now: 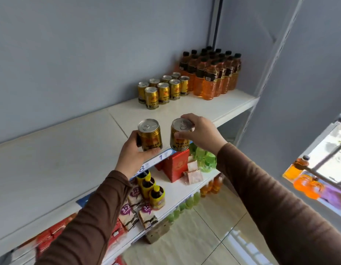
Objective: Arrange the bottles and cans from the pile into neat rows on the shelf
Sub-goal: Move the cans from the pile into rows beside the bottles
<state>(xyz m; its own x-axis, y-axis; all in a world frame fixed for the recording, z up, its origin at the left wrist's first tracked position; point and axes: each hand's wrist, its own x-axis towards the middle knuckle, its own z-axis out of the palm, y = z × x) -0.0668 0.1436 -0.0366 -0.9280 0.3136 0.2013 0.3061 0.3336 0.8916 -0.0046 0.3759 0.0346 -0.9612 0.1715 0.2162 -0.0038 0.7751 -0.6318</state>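
Your left hand (134,150) and right hand (201,133) each grip a gold can (149,134) at the front edge of the white shelf (60,153), rows of cans (163,89) and orange bottles (211,73) standing against the grey wall (89,44)

One head-worn wide-angle view looks forward and down, close above both hands, onto the shelf (185,109) beyond them.

gold cans (163,89) (silver tops), orange bottles (210,73), white shelf (51,159)
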